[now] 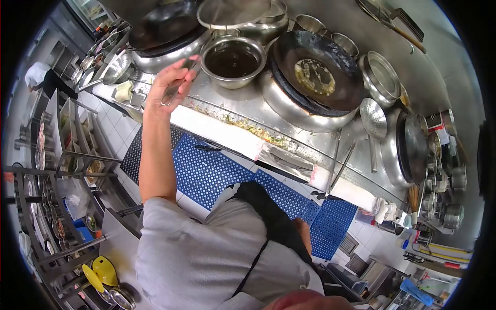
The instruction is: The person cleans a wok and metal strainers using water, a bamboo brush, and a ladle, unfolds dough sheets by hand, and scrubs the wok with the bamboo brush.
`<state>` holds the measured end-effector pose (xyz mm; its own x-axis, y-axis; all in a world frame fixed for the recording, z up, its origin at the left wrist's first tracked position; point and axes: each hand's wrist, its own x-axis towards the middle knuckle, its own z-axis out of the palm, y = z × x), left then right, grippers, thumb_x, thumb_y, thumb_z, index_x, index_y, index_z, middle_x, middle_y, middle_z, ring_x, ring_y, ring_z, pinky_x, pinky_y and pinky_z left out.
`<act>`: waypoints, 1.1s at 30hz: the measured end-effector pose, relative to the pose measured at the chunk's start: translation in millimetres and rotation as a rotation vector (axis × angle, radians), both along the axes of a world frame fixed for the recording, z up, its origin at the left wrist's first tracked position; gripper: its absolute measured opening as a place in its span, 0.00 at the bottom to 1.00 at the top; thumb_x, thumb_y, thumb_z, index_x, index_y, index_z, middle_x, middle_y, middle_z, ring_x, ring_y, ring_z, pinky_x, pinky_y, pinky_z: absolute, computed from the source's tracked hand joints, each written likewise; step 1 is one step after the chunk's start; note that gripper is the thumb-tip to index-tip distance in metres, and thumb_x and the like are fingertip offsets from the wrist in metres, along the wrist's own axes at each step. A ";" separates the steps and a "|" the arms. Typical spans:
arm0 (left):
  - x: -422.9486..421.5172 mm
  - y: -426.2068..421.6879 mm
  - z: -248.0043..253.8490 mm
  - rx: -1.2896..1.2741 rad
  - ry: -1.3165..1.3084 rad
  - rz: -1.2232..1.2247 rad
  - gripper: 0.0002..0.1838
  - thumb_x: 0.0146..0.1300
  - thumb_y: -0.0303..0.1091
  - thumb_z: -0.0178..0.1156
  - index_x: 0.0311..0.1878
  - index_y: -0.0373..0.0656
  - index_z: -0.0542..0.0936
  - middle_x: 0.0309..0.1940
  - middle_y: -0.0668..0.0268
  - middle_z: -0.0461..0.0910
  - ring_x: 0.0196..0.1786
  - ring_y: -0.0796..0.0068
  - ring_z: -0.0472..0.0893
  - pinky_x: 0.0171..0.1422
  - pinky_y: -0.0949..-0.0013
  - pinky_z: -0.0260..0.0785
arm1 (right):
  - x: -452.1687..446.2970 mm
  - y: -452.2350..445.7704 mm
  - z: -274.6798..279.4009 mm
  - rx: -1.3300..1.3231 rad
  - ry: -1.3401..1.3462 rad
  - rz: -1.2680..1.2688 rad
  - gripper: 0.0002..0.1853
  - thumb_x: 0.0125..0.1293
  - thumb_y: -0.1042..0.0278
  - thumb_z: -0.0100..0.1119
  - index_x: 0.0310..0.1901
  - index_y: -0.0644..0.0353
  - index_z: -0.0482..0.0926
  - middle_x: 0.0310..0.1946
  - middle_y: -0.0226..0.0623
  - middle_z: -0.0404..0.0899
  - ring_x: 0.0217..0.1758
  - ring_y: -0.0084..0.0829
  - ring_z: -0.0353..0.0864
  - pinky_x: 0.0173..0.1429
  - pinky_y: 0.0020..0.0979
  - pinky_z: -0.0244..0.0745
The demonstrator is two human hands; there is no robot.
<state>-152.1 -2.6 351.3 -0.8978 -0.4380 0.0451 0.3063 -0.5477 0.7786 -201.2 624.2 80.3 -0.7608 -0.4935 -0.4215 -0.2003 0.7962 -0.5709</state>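
Raised over the left part of the stove counter, my left hand (173,82) is closed around a long metal handle (168,96). The handle points up toward a wide, blurred round metal utensil (232,11) over the back pots; whether they are joined I cannot tell. Just right of the hand stands a steel pot (231,81) of dark liquid. Farther right, a black wok (336,59) sits tilted on a burner, with a yellowish ring of food (314,77) in it. Low beside the apron, a bit of my right hand or forearm (303,235) shows, its fingers hidden.
A perforated ladle (373,120) and long tongs (342,165) lie right of the wok. Another wok (163,28) is at upper left, near a strainer (119,70). Food scraps line the front gutter. Blue mats (206,170) cover the floor; a person (44,80) stands far left.
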 end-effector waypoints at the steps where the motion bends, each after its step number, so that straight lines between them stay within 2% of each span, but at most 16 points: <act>1: 1.4 4.2 12.4 -0.016 0.064 -0.009 0.25 0.67 0.25 0.57 0.67 0.29 0.70 0.32 0.62 0.77 0.20 0.80 0.74 0.19 0.83 0.66 | 5.3 -2.8 -10.4 -0.019 -0.023 0.004 0.09 0.66 0.63 0.60 0.41 0.56 0.86 0.34 0.49 0.86 0.41 0.51 0.87 0.45 0.47 0.79; 3: 3.5 13.2 29.6 -0.053 0.139 0.037 0.31 0.67 0.24 0.55 0.73 0.25 0.60 0.31 0.62 0.75 0.19 0.81 0.72 0.21 0.83 0.65 | 15.3 13.8 -63.1 -0.088 -0.164 -0.143 0.11 0.65 0.61 0.61 0.40 0.58 0.86 0.33 0.50 0.86 0.42 0.49 0.87 0.45 0.46 0.79; 6: 2.3 17.5 30.3 0.031 0.222 -0.004 0.28 0.67 0.22 0.54 0.71 0.28 0.65 0.32 0.60 0.76 0.20 0.77 0.74 0.21 0.79 0.69 | 22.0 4.3 -36.4 0.039 -0.081 -0.086 0.13 0.65 0.59 0.60 0.40 0.59 0.87 0.35 0.49 0.87 0.41 0.48 0.87 0.45 0.46 0.79; 11: -3.0 33.0 -38.2 0.033 0.054 0.052 0.27 0.64 0.25 0.56 0.68 0.32 0.69 0.31 0.61 0.77 0.19 0.78 0.73 0.21 0.80 0.67 | 58.7 124.4 -196.3 -0.144 -0.062 -0.201 0.12 0.62 0.61 0.62 0.39 0.58 0.88 0.37 0.48 0.87 0.41 0.48 0.87 0.45 0.45 0.79; 15: 2.0 44.8 -93.7 0.115 -0.139 0.044 0.27 0.63 0.25 0.57 0.67 0.35 0.70 0.29 0.64 0.78 0.19 0.79 0.73 0.21 0.80 0.67 | 84.3 165.0 -204.7 -0.026 -0.277 -0.456 0.10 0.58 0.63 0.65 0.39 0.55 0.88 0.38 0.46 0.87 0.42 0.50 0.87 0.44 0.46 0.79; 20: 11.8 34.1 -136.2 0.249 -0.124 -0.007 0.26 0.67 0.32 0.59 0.68 0.38 0.70 0.30 0.62 0.79 0.21 0.78 0.77 0.20 0.79 0.66 | 96.1 179.1 -229.1 -0.184 0.467 0.097 0.17 0.53 0.64 0.69 0.45 0.56 0.85 0.33 0.43 0.84 0.40 0.47 0.84 0.44 0.48 0.77; 22: 13.9 23.2 -163.5 0.367 -0.075 0.033 0.28 0.73 0.46 0.55 0.69 0.38 0.70 0.33 0.58 0.80 0.23 0.76 0.77 0.20 0.79 0.67 | 89.2 159.4 -208.0 -0.019 0.553 0.180 0.17 0.59 0.60 0.65 0.48 0.58 0.81 0.33 0.42 0.83 0.37 0.45 0.84 0.38 0.46 0.76; 23: 19.0 20.4 -174.4 0.485 0.025 -0.027 0.30 0.75 0.52 0.51 0.68 0.36 0.71 0.36 0.55 0.81 0.27 0.74 0.78 0.23 0.77 0.69 | 79.8 135.9 -189.8 -0.098 0.396 0.105 0.18 0.65 0.56 0.60 0.46 0.63 0.80 0.27 0.41 0.81 0.30 0.44 0.82 0.33 0.45 0.75; 25: 34.4 21.9 -231.0 0.728 0.060 0.136 0.35 0.76 0.55 0.45 0.66 0.27 0.70 0.40 0.53 0.81 0.31 0.72 0.78 0.29 0.75 0.73 | 63.8 95.2 -159.2 0.017 -0.005 -0.123 0.19 0.70 0.51 0.55 0.41 0.61 0.83 0.26 0.43 0.83 0.29 0.46 0.84 0.36 0.46 0.76; 26: 11.9 51.4 -218.8 0.854 -0.330 0.736 0.35 0.77 0.57 0.40 0.61 0.27 0.74 0.35 0.58 0.82 0.28 0.75 0.78 0.28 0.78 0.73 | 54.7 72.4 -140.5 0.099 -0.174 -0.242 0.21 0.72 0.49 0.52 0.38 0.59 0.85 0.26 0.43 0.84 0.29 0.47 0.85 0.37 0.47 0.76; 27: 29.4 57.9 -252.8 0.776 -0.347 0.465 0.35 0.76 0.58 0.36 0.53 0.31 0.78 0.30 0.62 0.82 0.24 0.79 0.77 0.23 0.81 0.71 | 48.4 59.0 -139.7 0.089 -0.345 -0.334 0.20 0.72 0.50 0.52 0.36 0.57 0.85 0.30 0.41 0.86 0.32 0.46 0.85 0.38 0.47 0.74; 28: 22.5 96.5 -238.0 0.782 -0.492 0.454 0.33 0.76 0.56 0.36 0.49 0.35 0.80 0.27 0.66 0.82 0.19 0.82 0.73 0.18 0.83 0.66 | 50.3 53.1 -143.4 0.004 -0.223 -0.179 0.21 0.72 0.49 0.51 0.36 0.58 0.85 0.30 0.42 0.86 0.32 0.45 0.85 0.40 0.45 0.75; 29: 25.4 120.3 -250.5 0.762 -0.547 0.226 0.30 0.75 0.54 0.39 0.50 0.37 0.80 0.26 0.67 0.81 0.18 0.82 0.72 0.16 0.82 0.64 | 52.0 45.1 -148.5 -0.075 -0.095 -0.014 0.23 0.72 0.48 0.51 0.35 0.60 0.85 0.31 0.44 0.86 0.32 0.44 0.85 0.42 0.44 0.76; 31: 7.5 191.8 -240.9 0.474 -0.631 -0.149 0.22 0.75 0.48 0.46 0.50 0.38 0.80 0.28 0.65 0.82 0.25 0.81 0.77 0.25 0.80 0.69 | 47.3 2.3 -75.9 0.006 -0.358 -0.165 0.25 0.72 0.46 0.44 0.46 0.58 0.86 0.42 0.49 0.87 0.49 0.48 0.85 0.57 0.48 0.76; 32: -2.3 211.3 -266.8 0.323 -0.565 -0.482 0.24 0.76 0.50 0.47 0.57 0.39 0.77 0.33 0.64 0.83 0.29 0.76 0.80 0.30 0.77 0.73 | 61.2 -2.7 -115.0 -0.140 -0.386 -0.137 0.26 0.72 0.46 0.44 0.49 0.57 0.86 0.46 0.50 0.85 0.52 0.47 0.84 0.59 0.47 0.75; 33: -15.8 244.5 -246.5 0.165 -0.632 -0.765 0.26 0.76 0.52 0.48 0.61 0.39 0.75 0.39 0.61 0.84 0.33 0.76 0.82 0.35 0.75 0.75 | 72.1 1.1 -173.9 -0.279 -0.389 -0.129 0.26 0.72 0.45 0.44 0.51 0.57 0.86 0.50 0.51 0.84 0.56 0.46 0.83 0.62 0.46 0.74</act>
<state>-167.9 242.0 104.8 -0.7789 0.3090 -0.5458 -0.6160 -0.5403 0.5732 -129.1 625.3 -93.5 -0.6355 -0.5405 -0.5513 0.1601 0.6063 -0.7790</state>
